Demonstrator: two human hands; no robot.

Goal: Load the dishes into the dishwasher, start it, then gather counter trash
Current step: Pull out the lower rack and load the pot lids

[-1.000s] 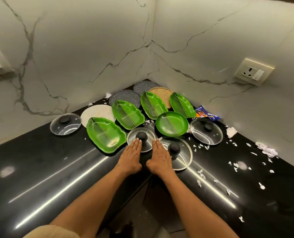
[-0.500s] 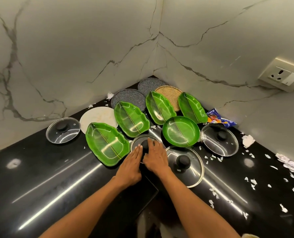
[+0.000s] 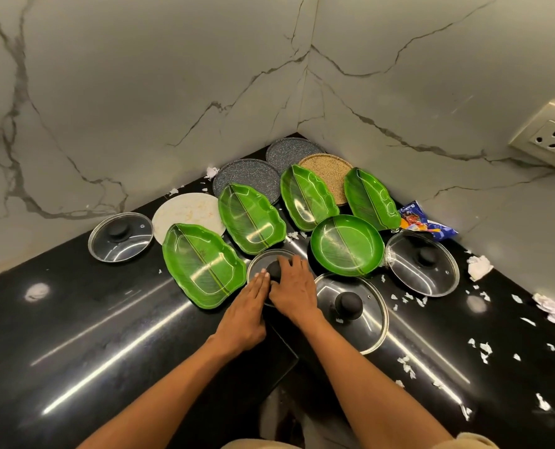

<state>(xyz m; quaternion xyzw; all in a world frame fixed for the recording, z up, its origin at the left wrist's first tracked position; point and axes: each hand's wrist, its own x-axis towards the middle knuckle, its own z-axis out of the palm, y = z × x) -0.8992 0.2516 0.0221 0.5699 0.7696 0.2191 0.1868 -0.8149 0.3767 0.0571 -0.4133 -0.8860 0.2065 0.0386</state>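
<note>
Both hands (image 3: 271, 306) meet on small lid (image 3: 271, 259) (gripped, seemingly).

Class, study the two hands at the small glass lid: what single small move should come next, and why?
Probably lift the small glass lid straight up by its black knob. The right hand curls over the knob while the left hand lies flat at the lid's near edge, and the leaf-shaped green plate crowds it closely.

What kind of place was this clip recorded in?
Most likely a home kitchen: a glossy black countertop in a marble-look wall corner, green leaf-shaped plates and glass pot lids laid out, and a wall socket.
</note>
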